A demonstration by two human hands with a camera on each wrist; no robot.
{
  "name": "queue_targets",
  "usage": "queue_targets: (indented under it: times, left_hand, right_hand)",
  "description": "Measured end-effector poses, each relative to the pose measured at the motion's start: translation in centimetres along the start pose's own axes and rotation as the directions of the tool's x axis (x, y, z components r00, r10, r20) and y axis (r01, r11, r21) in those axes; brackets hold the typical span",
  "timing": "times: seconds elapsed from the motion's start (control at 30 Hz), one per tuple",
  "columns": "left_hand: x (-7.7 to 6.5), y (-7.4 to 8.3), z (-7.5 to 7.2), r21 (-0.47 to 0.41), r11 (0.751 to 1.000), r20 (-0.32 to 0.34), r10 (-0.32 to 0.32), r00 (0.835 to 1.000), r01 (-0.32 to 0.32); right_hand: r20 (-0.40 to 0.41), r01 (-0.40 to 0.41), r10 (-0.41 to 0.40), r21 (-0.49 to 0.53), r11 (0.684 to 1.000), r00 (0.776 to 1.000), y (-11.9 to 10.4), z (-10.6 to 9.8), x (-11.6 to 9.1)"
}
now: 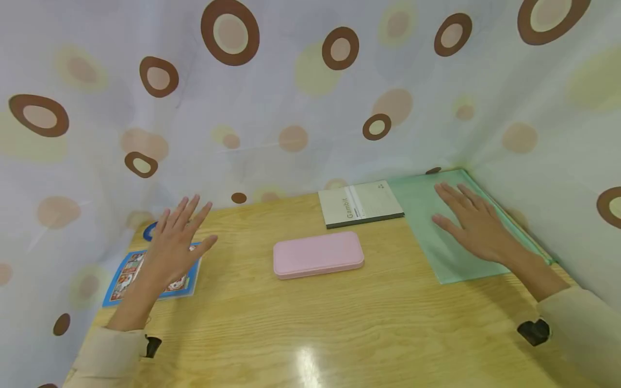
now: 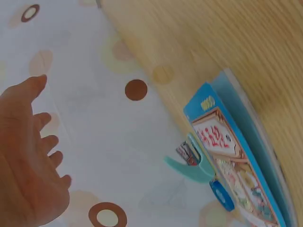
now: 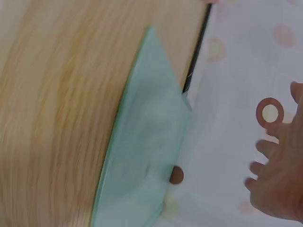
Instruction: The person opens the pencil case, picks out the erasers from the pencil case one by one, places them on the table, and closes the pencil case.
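The left hand is raised, its fingers straight and slightly spread, thumb held out. The right hand is likewise raised, fingers extended, thumb apart. Both wrists emerge from cream sleeves, each with a black object at the cuff. Below lies a pale, glossy wood-grain table.

On the person's left, partly hidden under the line of the left hand, lies a blue-bordered, rectangular book with a picture cover; the left wrist view shows the hand apart from it. A pink, rounded rectangular case lies flat between the hands, its lid closed. At the right, beneath the raised right hand, lies a translucent green, flat rectangular folder, reaching back to the curtain.

Farther back, just beside the folder, is an off-white rectangular notebook marked "Gambit", its dark edge facing the person. Behind the book are a blue, rounded item and a mint-green, curved item, material unclear. A white curtain with brown-ringed spots stands behind everything.
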State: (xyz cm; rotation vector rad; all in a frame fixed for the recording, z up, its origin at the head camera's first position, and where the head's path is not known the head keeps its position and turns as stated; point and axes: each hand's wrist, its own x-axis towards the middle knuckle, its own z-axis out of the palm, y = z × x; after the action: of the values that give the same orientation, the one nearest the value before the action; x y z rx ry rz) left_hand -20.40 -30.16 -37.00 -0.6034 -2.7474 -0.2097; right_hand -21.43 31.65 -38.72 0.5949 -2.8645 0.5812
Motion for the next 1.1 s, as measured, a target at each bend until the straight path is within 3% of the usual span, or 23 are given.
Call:
queue_targets:
  times: [0.1, 0.17, 0.3, 0.4, 0.5, 0.63, 0.8, 0.93, 1.1]
  left_hand:
    - [0.1, 1.1, 1.3, -0.196, 0.98, 0.094, -0.014, 0.996, 0.032]
    - [0.0, 1.9, 2.2, -0.32, 0.945, 0.179, -0.009, 0.984, 0.067]
    - [0.1, 3.8, 4.2, -0.496, 0.853, 0.36, 0.028, 0.932, 0.166]
    - [0.7, 5.2, 5.9, -0.539, 0.826, 0.423, 0.095, 0.901, 0.166]
    - [1.6, 6.7, 7.3, -0.538, 0.837, 0.433, 0.166, 0.886, 0.106]
    - [3.1, 8.4, 8.4, -0.504, 0.859, 0.446, 0.175, 0.878, 0.085]
    - [4.3, 9.9, 9.1, -0.43, 0.9, 0.442, 0.138, 0.886, 0.075]
    - [4.3, 10.7, 9.3, -0.364, 0.93, 0.426, 0.122, 0.897, 0.046]
    - [4.4, 11.0, 8.9, -0.317, 0.947, 0.407, 0.095, 0.909, 0.043]
  right_hand:
    - [0.133, -0.055, 0.018, 0.284, 0.957, 0.991, -1.1, 0.1, 0.3]
    - [0.197, -0.083, 0.002, 0.403, 0.912, 0.98, -2.2, 0.7, 0.6]
    - [0.256, -0.085, -0.058, 0.513, 0.854, 0.965, -5.1, 3.8, 1.7]
    - [0.255, -0.01, -0.144, 0.519, 0.855, 0.956, -7.3, 6.9, 3.0]
    - [0.244, 0.08, -0.223, 0.484, 0.871, 0.944, -9.2, 9.1, 3.9]
    - [0.231, 0.175, -0.279, 0.387, 0.905, 0.932, -10.8, 10.6, 4.6]
    - [0.21, 0.255, -0.308, 0.247, 0.935, 0.928, -12.7, 11.5, 5.1]
    - [0.2, 0.277, -0.295, 0.115, 0.954, 0.934, -14.0, 12.0, 5.4]
    - [0.203, 0.338, -0.319, -0.068, 0.939, 0.926, -14.9, 12.2, 6.3]
